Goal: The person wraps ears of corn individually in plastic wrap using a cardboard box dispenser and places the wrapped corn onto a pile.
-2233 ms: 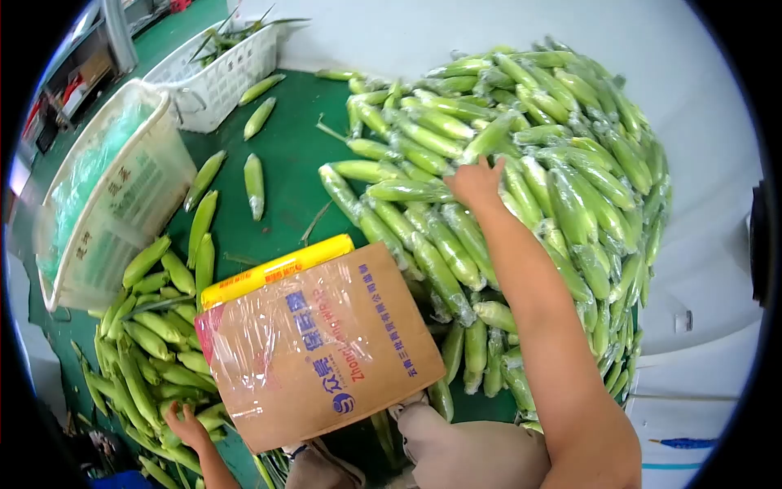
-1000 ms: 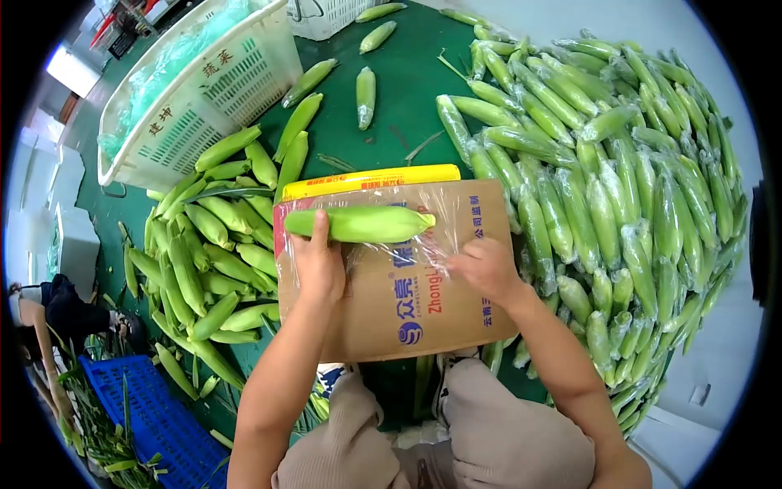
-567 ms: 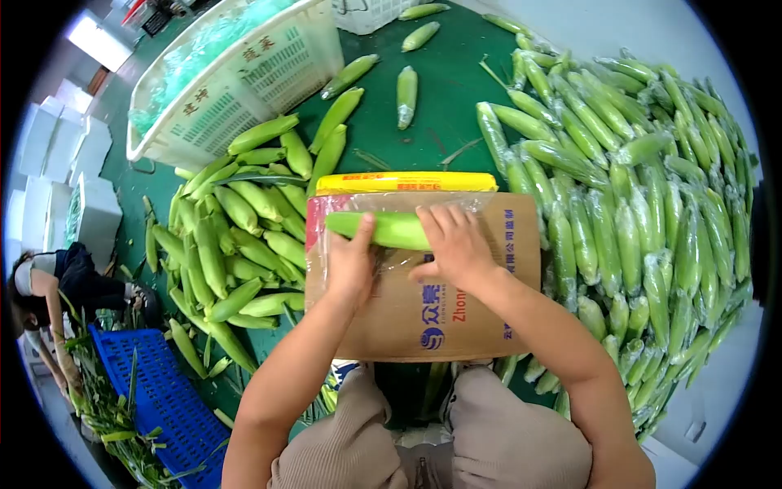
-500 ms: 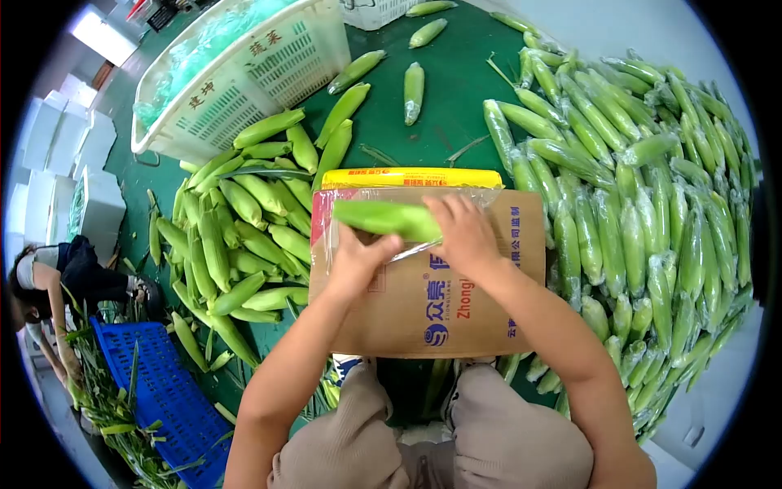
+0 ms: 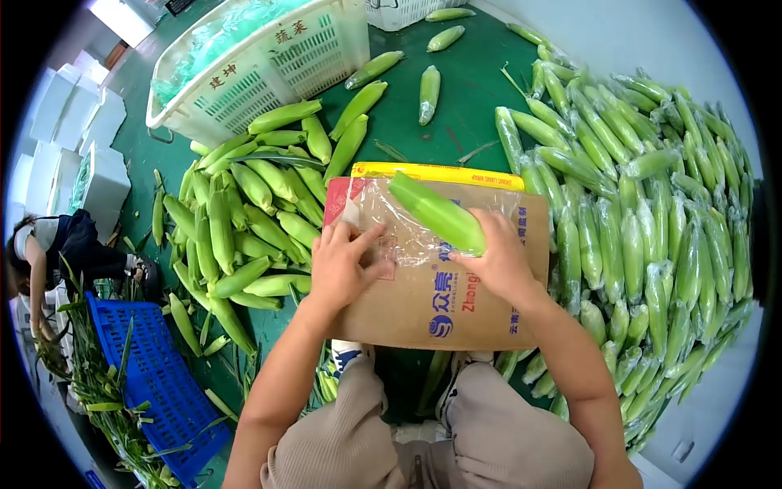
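A green ear of corn (image 5: 436,213) in its husk lies slanted above a cardboard box (image 5: 383,322) in front of me. My right hand (image 5: 498,259) grips its lower end, thumb on the near side. Clear plastic film (image 5: 371,212) is spread over the box top, under the corn. My left hand (image 5: 346,265) rests at the film's left part with fingers apart; whether it touches the film I cannot tell. Behind the cardboard sits a yellow wrap box (image 5: 440,173).
Unwrapped corn (image 5: 216,236) is heaped on the left, film-wrapped corn (image 5: 611,236) on the right. A white crate (image 5: 269,65) holding green plastic stands at the back left. Near a blue basket (image 5: 155,383), another person (image 5: 65,253) bends over husks.
The corn has gone from lying level between both hands to slanting in my right hand. My left hand has come off it and its fingers have spread. The view has shifted slightly.
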A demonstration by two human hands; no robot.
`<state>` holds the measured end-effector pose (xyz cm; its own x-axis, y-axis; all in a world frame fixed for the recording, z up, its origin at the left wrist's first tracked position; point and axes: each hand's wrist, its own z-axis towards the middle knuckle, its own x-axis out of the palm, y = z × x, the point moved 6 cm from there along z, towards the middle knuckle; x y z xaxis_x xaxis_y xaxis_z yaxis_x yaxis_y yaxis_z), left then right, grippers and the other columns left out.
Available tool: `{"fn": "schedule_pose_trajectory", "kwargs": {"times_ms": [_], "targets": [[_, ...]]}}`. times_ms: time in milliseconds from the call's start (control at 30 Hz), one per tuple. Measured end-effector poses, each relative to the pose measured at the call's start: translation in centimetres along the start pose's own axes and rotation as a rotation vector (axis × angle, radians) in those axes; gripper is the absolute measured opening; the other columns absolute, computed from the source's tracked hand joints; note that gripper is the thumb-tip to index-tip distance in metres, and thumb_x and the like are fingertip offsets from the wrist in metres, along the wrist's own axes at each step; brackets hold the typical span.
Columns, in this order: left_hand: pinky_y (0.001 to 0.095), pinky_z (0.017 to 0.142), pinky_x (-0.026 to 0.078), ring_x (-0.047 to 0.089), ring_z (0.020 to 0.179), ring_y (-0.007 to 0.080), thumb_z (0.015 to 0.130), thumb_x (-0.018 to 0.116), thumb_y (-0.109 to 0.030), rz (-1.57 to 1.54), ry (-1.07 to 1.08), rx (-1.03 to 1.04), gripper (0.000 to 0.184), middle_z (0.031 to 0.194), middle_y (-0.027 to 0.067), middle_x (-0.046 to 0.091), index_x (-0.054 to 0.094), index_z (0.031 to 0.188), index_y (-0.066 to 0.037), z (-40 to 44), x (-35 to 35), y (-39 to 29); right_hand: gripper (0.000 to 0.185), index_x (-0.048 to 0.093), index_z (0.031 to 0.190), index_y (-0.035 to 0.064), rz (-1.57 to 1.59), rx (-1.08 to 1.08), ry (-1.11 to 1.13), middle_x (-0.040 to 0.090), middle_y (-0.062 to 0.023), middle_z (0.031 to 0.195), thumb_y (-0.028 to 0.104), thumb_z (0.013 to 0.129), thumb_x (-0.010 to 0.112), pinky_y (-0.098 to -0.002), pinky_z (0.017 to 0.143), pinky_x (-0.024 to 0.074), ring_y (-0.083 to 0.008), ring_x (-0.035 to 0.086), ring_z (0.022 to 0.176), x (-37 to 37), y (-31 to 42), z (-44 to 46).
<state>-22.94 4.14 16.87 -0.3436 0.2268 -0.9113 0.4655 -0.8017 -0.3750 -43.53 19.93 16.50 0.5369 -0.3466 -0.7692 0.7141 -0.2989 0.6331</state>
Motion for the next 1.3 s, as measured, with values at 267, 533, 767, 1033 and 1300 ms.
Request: {"fn": "schedule_pose_trajectory", "kwargs": {"times_ms": [267,533,767,1033,1300], "targets": [[0.0347,0.082,0.056,0.074,0.091,0.0258,0.101,0.066,-0.01,-0.506,-0.443,-0.195,0.01,0.1,0.0149,0.076,0.071,0.099,-0.001,-5.2,-0.6,2.8,0.071,0.057,0.131,0.0083,-0.439,-0.194,0.239,0.057,-0.0126,0.106,0.024,0.07,0.09,-0.0438,0.086,0.0522,-0.032,0.058,0.103,0.1,2.7,-1.8],[0.0503,0.103,0.048,0.063,0.121,0.0335,0.093,0.068,-0.02,-0.205,-0.138,0.284,0.031,0.127,0.0173,0.066,0.063,0.119,-0.003,-4.4,2.7,-5.4,0.072,0.057,0.131,0.0063,-0.201,-0.434,0.385,0.055,-0.0134,0.111,0.038,0.074,0.087,-0.0427,0.094,0.0499,-0.033,0.057,0.104,2.2,3.8,-2.3],[0.0592,0.119,0.03,0.048,0.139,0.0323,0.096,0.057,-0.04,0.205,-0.028,0.38,0.043,0.127,0.0136,0.062,0.067,0.128,-0.013,6.9,3.0,-5.9,0.065,0.065,0.124,0.0063,-0.145,-0.216,0.018,0.061,-0.0136,0.117,0.055,0.082,0.077,-0.0471,0.091,0.0509,-0.0357,0.061,0.109,-0.6,1.1,2.2],[0.0513,0.112,0.037,0.062,0.12,0.029,0.089,0.068,-0.012,-0.09,-0.37,0.16,0.025,0.118,0.0075,0.069,0.068,0.113,-0.012,11.8,0.3,-3.3,0.078,0.062,0.13,0.0064,-0.454,-0.391,-0.005,0.061,-0.0111,0.119,0.052,0.071,0.083,-0.0448,0.092,0.0499,-0.0298,0.059,0.111,-0.5,0.7,6.9],[0.0591,0.125,0.023,0.045,0.146,0.0302,0.081,0.073,-0.015,0.144,-0.013,0.4,0.066,0.153,0.0126,0.051,0.054,0.143,-0.006,5.2,2.7,-8.1,0.073,0.057,0.131,0.0008,-0.068,-0.14,0.205,0.061,-0.0242,0.128,0.037,0.075,0.085,-0.0486,0.104,0.05,-0.0435,0.059,0.121,0.3,0.3,6.0]]}}
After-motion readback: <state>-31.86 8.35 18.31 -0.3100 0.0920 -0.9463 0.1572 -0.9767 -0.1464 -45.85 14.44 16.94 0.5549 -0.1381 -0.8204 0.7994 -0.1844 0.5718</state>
